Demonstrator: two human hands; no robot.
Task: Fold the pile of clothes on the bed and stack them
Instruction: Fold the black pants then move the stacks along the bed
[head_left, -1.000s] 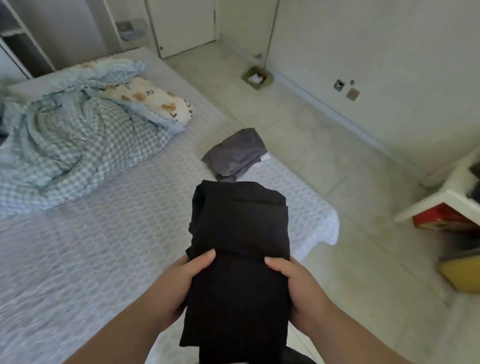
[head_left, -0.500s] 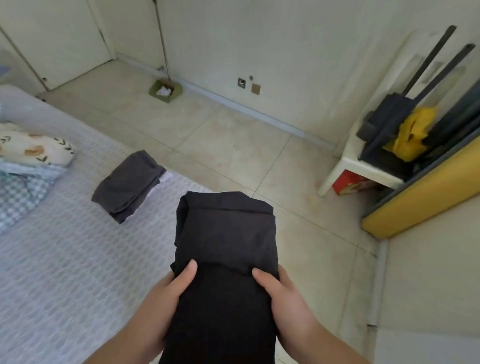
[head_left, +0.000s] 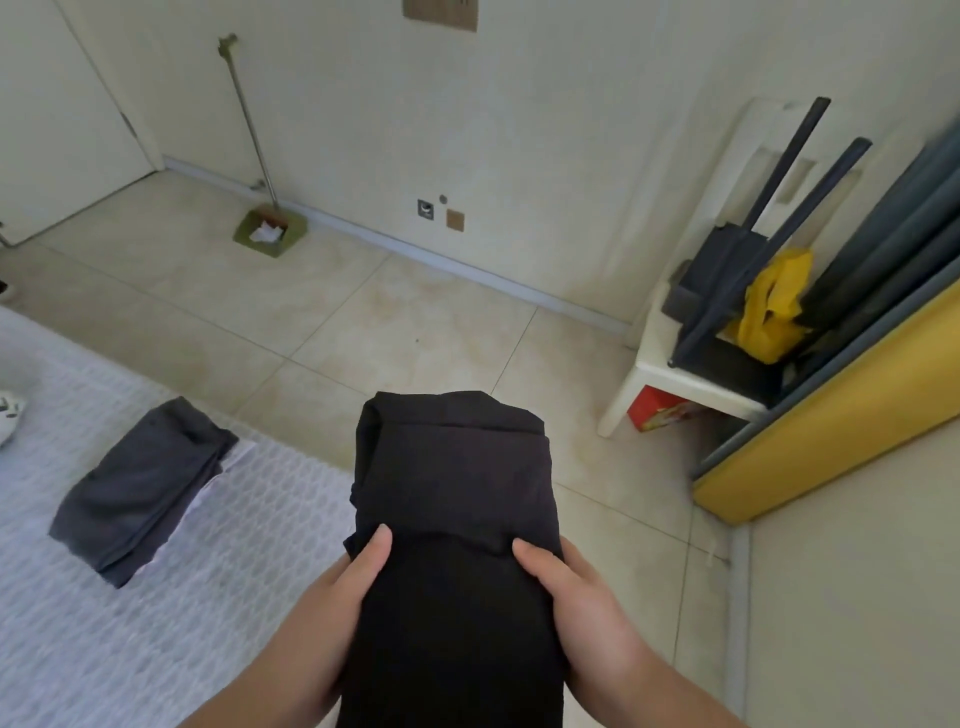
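We hold the black garment (head_left: 452, 519) in both hands, the left hand (head_left: 332, 608) gripping its left edge and the right hand (head_left: 582, 608) its right edge, each with the thumb pressed on top and the fingers curled underneath out of sight. The garment is folded into a long packet that runs from near us outward, its far end doubled over, and it hangs in the air above the bed's near right corner and the floor (head_left: 415, 312) rather than resting on anything. A second ago the same grip and the same fold were there, so the cloth has not changed; what has changed is our view, which has swung right, away from the crumpled bedding and toward the wall (head_left: 519, 104) and the white stool (head_left: 680, 379) loaded with dark and yellow things. The grey stack (head_left: 140, 488), which sat straight beyond the garment before, now lies to the left on the bed (head_left: 156, 623), well apart from our hands. We judge the folding of this piece to be about done, and the step left is to carry it back left and lay it on the grey stack. Further out, a dustpan (head_left: 270, 231) stands against the far wall.
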